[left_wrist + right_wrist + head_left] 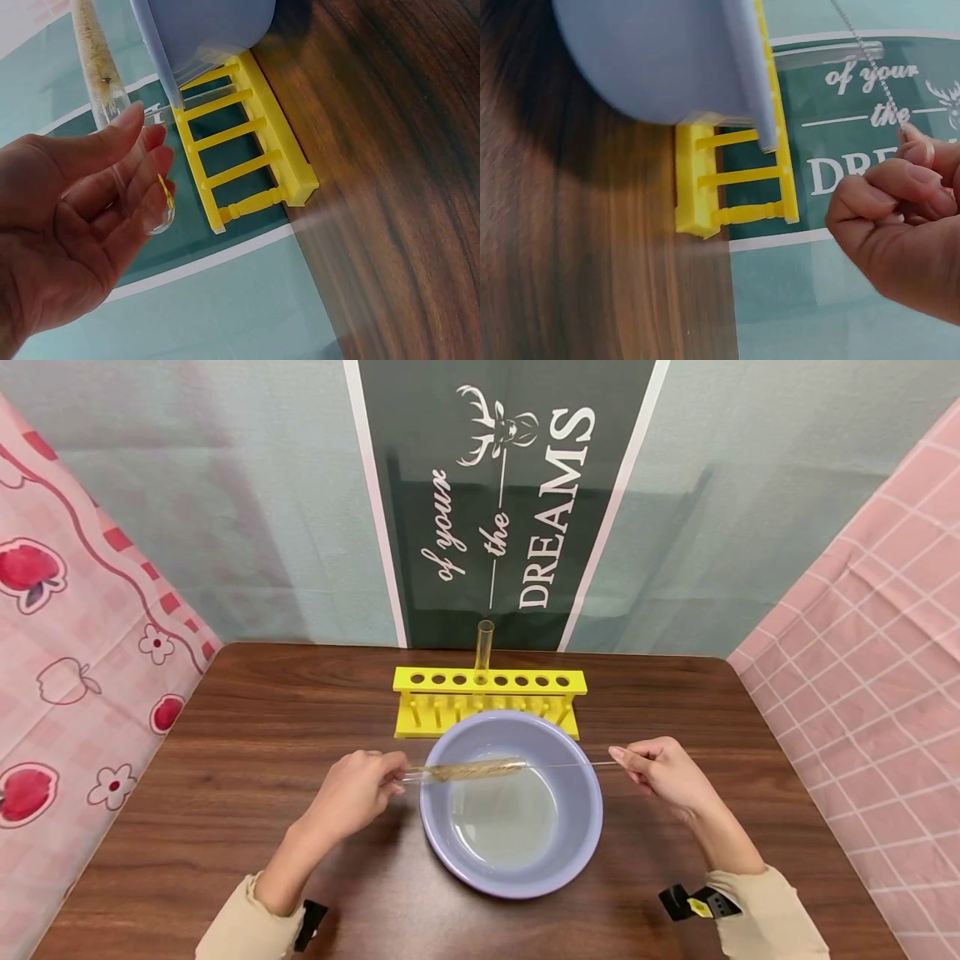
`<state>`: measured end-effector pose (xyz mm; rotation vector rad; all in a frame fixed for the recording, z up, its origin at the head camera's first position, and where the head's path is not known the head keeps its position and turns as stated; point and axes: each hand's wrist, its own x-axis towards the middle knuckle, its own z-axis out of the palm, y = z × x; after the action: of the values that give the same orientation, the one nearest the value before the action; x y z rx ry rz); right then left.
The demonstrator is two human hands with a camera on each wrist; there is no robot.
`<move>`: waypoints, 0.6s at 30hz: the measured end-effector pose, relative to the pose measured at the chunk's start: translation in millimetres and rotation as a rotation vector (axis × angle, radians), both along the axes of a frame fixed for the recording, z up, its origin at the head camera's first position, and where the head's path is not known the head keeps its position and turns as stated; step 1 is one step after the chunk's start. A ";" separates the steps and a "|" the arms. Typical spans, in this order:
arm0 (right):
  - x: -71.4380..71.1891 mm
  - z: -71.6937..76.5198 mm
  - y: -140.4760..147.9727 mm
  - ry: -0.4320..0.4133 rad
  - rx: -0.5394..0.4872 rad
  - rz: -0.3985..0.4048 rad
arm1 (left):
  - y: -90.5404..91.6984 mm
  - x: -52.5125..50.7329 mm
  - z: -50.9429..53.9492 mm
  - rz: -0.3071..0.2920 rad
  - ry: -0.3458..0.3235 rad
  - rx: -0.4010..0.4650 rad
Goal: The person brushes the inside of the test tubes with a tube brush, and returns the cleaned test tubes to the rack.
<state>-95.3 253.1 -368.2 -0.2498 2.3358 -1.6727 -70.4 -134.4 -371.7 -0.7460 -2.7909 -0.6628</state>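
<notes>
My left hand [363, 789] grips a clear glass test tube [105, 109] near its rounded end, holding it nearly level over a lavender basin [585, 827]. Inside the tube is a test tube brush [480, 768] with tan bristles. The brush's thin twisted wire handle [889, 97] runs out to the right, where my right hand [663, 772] pinches it between thumb and fingers. Cloudy water [502, 822] lies in the bottom of the basin. A small yellowish streak shows near the tube's rounded end in the left wrist view.
Behind the basin stands a yellow test tube rack [405, 681], partly hidden by the rim. One upright test tube [484, 647] sits in it. All stand on a brown wooden table [247, 760], with a printed cloth [510, 527] hanging behind.
</notes>
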 end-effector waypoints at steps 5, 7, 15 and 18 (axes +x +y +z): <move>-1.4 3.5 2.1 -0.168 -0.216 0.059 | -0.7 2.3 -3.2 0.037 0.073 -0.011; -2.5 4.0 3.4 -0.218 -0.271 0.098 | -1.5 3.3 -4.3 0.045 0.093 -0.011; -6.5 2.7 8.2 -0.270 -0.374 0.189 | -6.1 5.9 -7.5 0.047 0.149 0.003; -4.4 2.6 7.6 -0.077 -0.169 0.139 | -8.5 5.6 -6.9 0.048 0.111 0.010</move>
<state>-99.6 260.8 -365.6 -0.3646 2.0746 -1.7795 -64.8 -142.9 -378.5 -0.6888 -2.6941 -0.6077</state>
